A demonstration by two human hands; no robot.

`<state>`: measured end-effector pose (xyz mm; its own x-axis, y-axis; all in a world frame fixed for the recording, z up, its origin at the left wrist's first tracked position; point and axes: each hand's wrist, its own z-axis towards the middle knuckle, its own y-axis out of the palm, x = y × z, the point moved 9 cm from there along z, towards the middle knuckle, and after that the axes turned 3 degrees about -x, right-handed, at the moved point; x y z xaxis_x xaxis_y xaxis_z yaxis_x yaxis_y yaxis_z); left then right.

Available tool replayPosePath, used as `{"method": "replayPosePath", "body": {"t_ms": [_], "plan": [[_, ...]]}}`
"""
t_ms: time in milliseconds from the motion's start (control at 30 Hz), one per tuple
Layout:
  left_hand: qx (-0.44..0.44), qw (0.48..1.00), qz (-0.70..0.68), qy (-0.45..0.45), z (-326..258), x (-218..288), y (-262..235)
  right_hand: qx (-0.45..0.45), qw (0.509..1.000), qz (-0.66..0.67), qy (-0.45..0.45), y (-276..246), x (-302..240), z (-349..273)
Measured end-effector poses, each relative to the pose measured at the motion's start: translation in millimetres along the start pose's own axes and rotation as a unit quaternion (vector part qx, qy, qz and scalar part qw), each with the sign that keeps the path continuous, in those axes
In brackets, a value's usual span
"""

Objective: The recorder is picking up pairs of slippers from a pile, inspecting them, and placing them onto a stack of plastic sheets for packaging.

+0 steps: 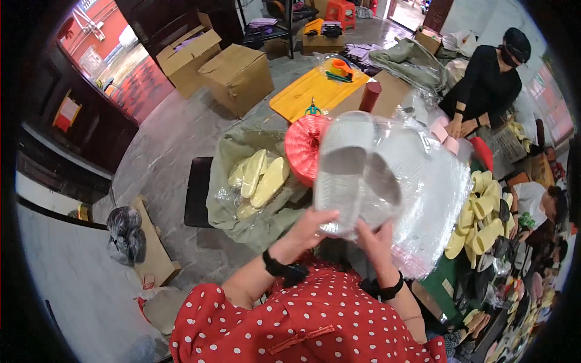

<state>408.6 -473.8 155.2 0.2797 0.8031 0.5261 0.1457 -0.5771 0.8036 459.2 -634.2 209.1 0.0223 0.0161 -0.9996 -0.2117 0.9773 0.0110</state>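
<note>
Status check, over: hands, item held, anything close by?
Left hand, right hand: both gripping near end. Pale slippers: side by side. Red basket close, left; clear plastic right.

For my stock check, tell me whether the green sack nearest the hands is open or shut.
The green sack is open: its mouth is spread, showing yellow slippers inside.

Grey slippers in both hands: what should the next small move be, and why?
Perhaps swing the grey slippers left, over the green sack: left hand and right hand both grip their near end, they appear wrapped in clear film, and film-wrapped yellow slippers lie in it.
</note>
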Motion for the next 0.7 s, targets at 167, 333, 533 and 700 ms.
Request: {"method": "replayPosePath", "body": {"t_ms": [167, 333, 533, 700], "plan": [[0.262, 0.923, 0.174, 0.222, -65.7, 112.7, -150.4, -0.114, 0.95, -0.255, -0.138, 41.4, -20.6, 7.4], [0.488, 0.604, 0.594, 0.209, -128.5, 218.2, -293.4, 0.001, 0.957, -0.277, -0.079, -12.9, 1.2, 14.1], [0.366, 0.522, 0.77, 0.009, -14.7, 186.1, -390.3, 0.111, 0.929, -0.352, -0.038, -71.8, -12.2, -6.5], [0.205, 0.716, 0.654, -0.134, 32.0, 103.3, -524.1, 0.149, 0.891, -0.418, -0.1, -98.3, -39.2, -37.6]]}}
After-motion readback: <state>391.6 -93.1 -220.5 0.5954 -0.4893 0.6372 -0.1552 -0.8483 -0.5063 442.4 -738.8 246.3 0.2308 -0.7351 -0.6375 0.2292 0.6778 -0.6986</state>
